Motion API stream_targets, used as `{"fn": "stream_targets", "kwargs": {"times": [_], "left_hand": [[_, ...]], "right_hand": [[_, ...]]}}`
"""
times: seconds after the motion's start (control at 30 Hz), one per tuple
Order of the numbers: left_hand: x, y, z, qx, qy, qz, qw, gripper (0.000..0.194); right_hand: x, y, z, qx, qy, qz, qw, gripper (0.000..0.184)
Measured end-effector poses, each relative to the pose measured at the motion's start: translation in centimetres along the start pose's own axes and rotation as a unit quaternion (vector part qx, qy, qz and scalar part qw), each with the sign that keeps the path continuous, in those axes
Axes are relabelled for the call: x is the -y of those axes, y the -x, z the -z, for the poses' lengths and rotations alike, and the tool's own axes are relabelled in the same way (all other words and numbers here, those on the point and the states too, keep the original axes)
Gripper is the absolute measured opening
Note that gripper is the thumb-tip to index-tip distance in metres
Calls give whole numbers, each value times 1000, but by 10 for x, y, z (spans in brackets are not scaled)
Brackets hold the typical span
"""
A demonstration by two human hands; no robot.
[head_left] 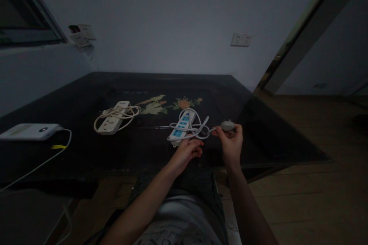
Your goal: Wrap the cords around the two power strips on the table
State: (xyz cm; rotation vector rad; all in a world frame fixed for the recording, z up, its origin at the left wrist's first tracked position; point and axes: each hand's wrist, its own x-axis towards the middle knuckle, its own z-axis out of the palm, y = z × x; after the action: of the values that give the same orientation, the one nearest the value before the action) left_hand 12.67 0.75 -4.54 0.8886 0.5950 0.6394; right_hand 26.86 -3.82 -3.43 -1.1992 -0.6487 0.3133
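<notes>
In the head view, my right hand [232,143] pinches a grey-white plug [227,125] at the end of a power cord, just above the table. That white cord [203,132] runs left in loose loops over a white power strip [183,125] with blue socket faces, which lies at a slant on the table. My left hand [188,152] rests at the near end of this strip, close under the loops. Its fingers are loosely bent and apart, with nothing seen in them. Whether it touches the strip I cannot tell.
A second white power strip [110,124], wrapped in its beige cord, lies to the left on the dark table [149,145]. Farther left is a white power bank [31,131] with a cable [43,169]. Wall sockets [240,40] and another socket group [83,35] are on the wall behind.
</notes>
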Motion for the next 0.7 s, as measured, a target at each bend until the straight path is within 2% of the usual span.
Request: {"fn": "stream_targets", "kwargs": {"times": [0.13, 0.23, 0.43, 0.6, 0.7], "left_hand": [[3, -1, -2, -5, -10, -23, 1000, 26], [4, -1, -2, -14, -12, -37, 999, 27], [8, 1, -1, -47, -4, -83, 995, 24], [13, 4, -4, -78, -31, -113, 990, 31], [14, 4, -5, -67, -50, -116, 990, 38]], "right_hand": [[-5, 8, -10, 27, 40, -1, 999, 38], [-5, 18, -15, 55, 92, 22, 994, 33], [-2, 29, -15, 81, 283, 83, 952, 26], [1, 29, -9, 119, 339, 95, 928, 22], [4, 28, -8, 148, 352, 111, 917, 18]]}}
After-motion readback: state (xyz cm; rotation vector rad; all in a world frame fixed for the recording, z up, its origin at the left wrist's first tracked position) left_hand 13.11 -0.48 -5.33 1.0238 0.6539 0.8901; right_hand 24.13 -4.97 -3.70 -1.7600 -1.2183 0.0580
